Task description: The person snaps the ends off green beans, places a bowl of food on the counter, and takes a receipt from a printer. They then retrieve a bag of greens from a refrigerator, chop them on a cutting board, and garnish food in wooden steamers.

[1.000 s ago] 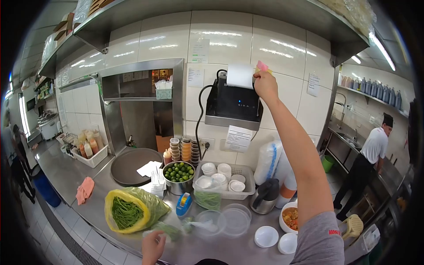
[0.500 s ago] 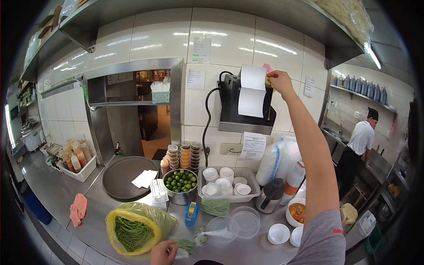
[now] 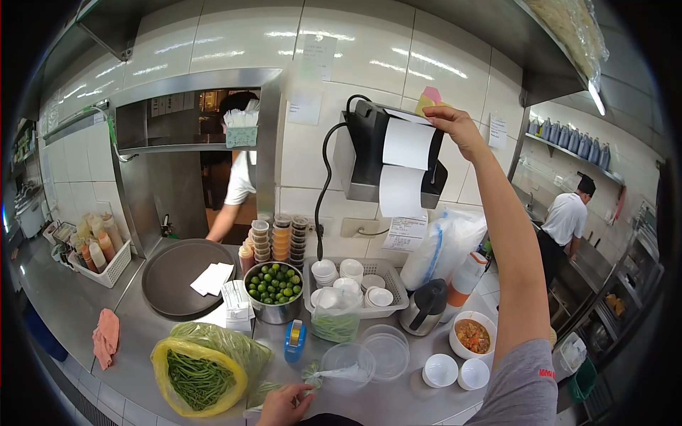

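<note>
Reaching printer's [image 3: 366,153] top edge—right hand [image 3: 460,133], fingers together; left hand [image 3: 285,406] near small bag [image 3: 310,370], fingers unclear—open counter [image 3: 399,403] beside.

The right arm reaches up, its hand [image 3: 455,128] pinching. The left hand [image 3: 286,405] is far below, fingers curled.

printer [image 3: 369,156]: black | cloth [image 3: 106,339]: pink (salmon, really) | limes [image 3: 274,282]: green | tape dispenser [image 3: 295,341]: blue

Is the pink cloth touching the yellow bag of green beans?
Apart. The head view shows a strip of metal counter between the pink cloth and the yellow bag.
</note>
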The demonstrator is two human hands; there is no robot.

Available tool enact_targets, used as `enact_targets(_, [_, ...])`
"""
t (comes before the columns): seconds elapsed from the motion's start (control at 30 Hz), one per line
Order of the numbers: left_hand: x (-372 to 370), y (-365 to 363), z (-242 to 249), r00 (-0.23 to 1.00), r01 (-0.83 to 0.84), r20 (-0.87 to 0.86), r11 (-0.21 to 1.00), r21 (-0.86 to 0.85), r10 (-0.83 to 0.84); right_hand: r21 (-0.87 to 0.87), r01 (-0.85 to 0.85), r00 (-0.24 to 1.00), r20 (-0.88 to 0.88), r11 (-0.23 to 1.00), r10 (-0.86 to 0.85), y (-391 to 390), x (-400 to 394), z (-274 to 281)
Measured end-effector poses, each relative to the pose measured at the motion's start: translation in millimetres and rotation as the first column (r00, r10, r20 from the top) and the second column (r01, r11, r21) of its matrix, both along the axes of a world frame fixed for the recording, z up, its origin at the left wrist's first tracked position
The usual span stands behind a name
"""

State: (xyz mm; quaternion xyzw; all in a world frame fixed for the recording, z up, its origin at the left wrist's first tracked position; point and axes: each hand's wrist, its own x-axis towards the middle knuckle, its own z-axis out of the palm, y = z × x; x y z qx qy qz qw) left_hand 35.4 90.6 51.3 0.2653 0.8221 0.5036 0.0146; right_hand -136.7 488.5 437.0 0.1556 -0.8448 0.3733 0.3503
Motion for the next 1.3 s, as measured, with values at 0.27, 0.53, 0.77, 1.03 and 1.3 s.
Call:
enact_targets(0.27, [2,-4,-23,0.999,0.035,-0.039,0.999,-0.012,-0.036,0.211,-0.046,0.973,-0.213,0.976,0.092,-26,1,-12])
enact_targets(0.53, [7,21,-10,0.985,0.154,-0.075,0.988,0.003,-0.153,0.439,-0.038,0.94,-0.289,0.898,0.181,-176,47,16])
enact_targets(0.77, [54,85,50,0.744,0.657,0.014,0.736,0.164,-0.668,0.653,-0.71,0.575,0.754,0.264,-0.319,-320,23,-50])
enact_targets(1.03, [22,50,93,0.801,0.201,0.085,0.4,0.894,-0.592,-0.244,-0.7,0.319,0.735,0.672,0.599,-327,39,-88])
enact_targets(1.3, [-4,-61,123,0.974,0.039,-0.062,-0.108,0.993,-0.216,-0.634,-0.637,0.174,0.437,0.439,0.883,-349,101,-190])
